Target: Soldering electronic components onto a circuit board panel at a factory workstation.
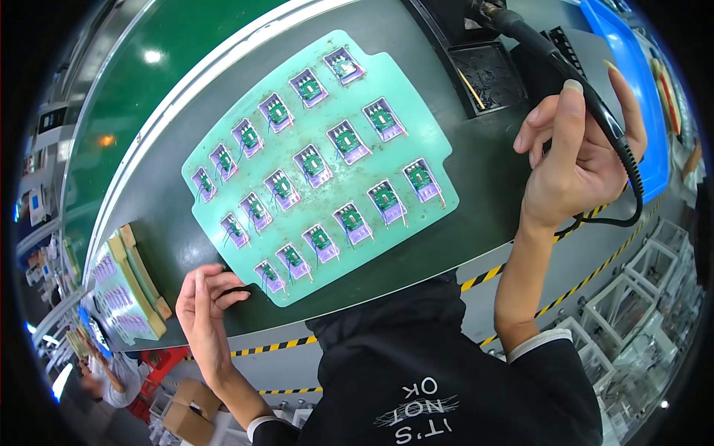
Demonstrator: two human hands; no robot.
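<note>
Right hand: right of green tray, fingers around black iron handle, can't tell if gripping. Left hand: just off green tray's lower-left edge, loosely curled, can't tell if holding dark sliver. Small circuit boards in tray pockets. Iron stand beyond tray, upper right; blue bin farther right.
</note>
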